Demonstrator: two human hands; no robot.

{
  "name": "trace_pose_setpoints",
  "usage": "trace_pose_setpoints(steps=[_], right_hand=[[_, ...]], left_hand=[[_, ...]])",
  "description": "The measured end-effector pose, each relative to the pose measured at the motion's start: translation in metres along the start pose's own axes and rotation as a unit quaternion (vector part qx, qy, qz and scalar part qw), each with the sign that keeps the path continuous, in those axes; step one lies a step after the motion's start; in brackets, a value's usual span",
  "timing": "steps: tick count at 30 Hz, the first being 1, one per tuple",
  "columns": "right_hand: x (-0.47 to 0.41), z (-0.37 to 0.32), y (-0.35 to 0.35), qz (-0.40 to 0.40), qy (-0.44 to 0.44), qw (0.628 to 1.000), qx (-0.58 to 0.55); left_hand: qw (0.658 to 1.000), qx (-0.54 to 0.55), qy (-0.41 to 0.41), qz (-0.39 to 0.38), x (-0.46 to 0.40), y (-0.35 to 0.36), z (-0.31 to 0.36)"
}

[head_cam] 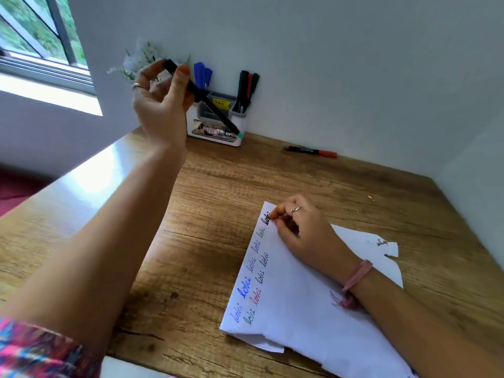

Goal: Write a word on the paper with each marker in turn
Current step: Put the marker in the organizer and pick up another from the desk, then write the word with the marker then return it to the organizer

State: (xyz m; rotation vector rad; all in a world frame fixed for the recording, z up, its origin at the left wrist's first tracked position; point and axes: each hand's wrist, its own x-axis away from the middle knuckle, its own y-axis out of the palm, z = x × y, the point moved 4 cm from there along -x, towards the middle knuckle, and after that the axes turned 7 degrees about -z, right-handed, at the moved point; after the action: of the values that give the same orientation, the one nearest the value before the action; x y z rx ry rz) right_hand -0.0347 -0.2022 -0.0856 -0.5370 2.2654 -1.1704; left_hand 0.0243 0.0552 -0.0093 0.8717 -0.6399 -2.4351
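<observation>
My left hand (pixel 161 102) is raised above the desk's far left and grips a black marker (pixel 207 105) with a teal end, tilted down toward the white organizer (pixel 215 124). My right hand (pixel 302 227) rests on the white paper (pixel 294 309), fingers curled together at the sheet's top corner with nothing visible in them. The paper carries two rows of the word "loki" in blue, red, green and black. A red-capped marker (pixel 311 151) lies on the desk to the right of the organizer.
The organizer holds blue markers (pixel 202 75) on its left and dark, red and green markers (pixel 247 85) on its right. White flowers (pixel 139 60) stand behind my left hand. The wooden desk (pixel 218 214) meets walls at the back and right; a window is at far left.
</observation>
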Motion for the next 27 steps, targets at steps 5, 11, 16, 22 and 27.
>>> trace_pose_setpoints(steps=[5,11,16,22,27], right_hand=[[0.003,-0.002,-0.001,0.001,-0.011,1.000,0.004],[0.005,-0.002,-0.001,0.009,-0.012,1.000,-0.018],[0.004,-0.001,-0.001,0.009,-0.015,1.000,-0.022],[0.003,0.000,0.000,0.009,-0.017,0.999,-0.033],[0.003,0.002,0.000,0.007,-0.020,0.999,-0.043]], left_hand=[[0.992,-0.099,0.068,-0.024,-0.034,0.032,0.002],[0.961,-0.246,0.091,-0.090,-0.073,0.065,-0.022],[0.930,-0.335,0.072,-0.132,-0.089,0.074,-0.054],[0.891,-0.418,0.049,-0.169,-0.094,0.076,-0.082],[0.861,-0.468,0.037,-0.194,-0.095,0.076,-0.098]])
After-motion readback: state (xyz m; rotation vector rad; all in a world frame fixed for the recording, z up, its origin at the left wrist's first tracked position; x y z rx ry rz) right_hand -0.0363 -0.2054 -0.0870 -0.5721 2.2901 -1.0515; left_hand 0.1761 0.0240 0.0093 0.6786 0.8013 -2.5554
